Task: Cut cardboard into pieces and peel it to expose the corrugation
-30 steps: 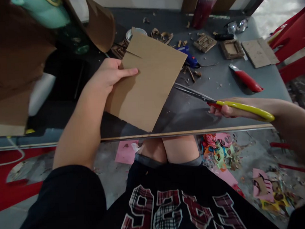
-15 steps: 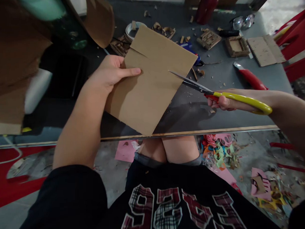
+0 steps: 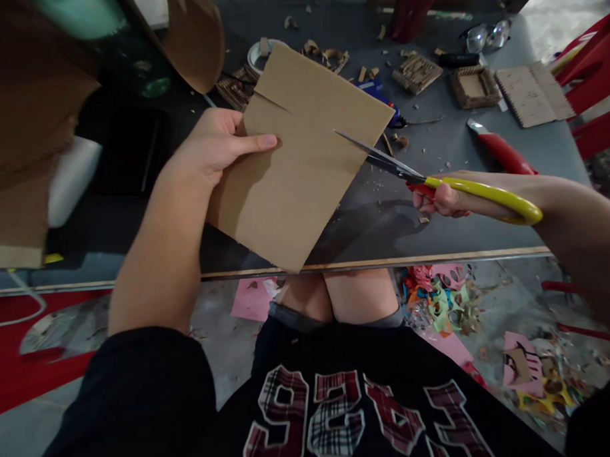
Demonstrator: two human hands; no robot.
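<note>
1. The cardboard sheet point(image 3: 307, 168) is above the tabletop point(image 3: 395, 235), near the middle of its front edge, with its lowest corner reaching that edge.
2. The left hand point(image 3: 215, 146) grips the sheet by its left side: thumb flat on top, the other fingers mostly hidden by the cardboard.
3. A short slit point(image 3: 274, 102) runs inward from the sheet's upper left side.
4. The right hand point(image 3: 447, 198) holds the scissors point(image 3: 488, 190), fingers curled around the red handle, while the yellow handle stretches back over the wrist.
5. One scissor blade lies across the sheet's right side; the other passes out of sight at the sheet's edge.
6. Toward the tabletop's right edge are a red-handled knife point(image 3: 505, 151) and, behind it, an open notebook point(image 3: 533, 95).
7. Left of the notebook is a small square frame point(image 3: 475, 88); the glasses point(image 3: 487, 37) rest near the back right corner.
8. A dark red bottle point(image 3: 411, 15) stands near the back edge.
</note>
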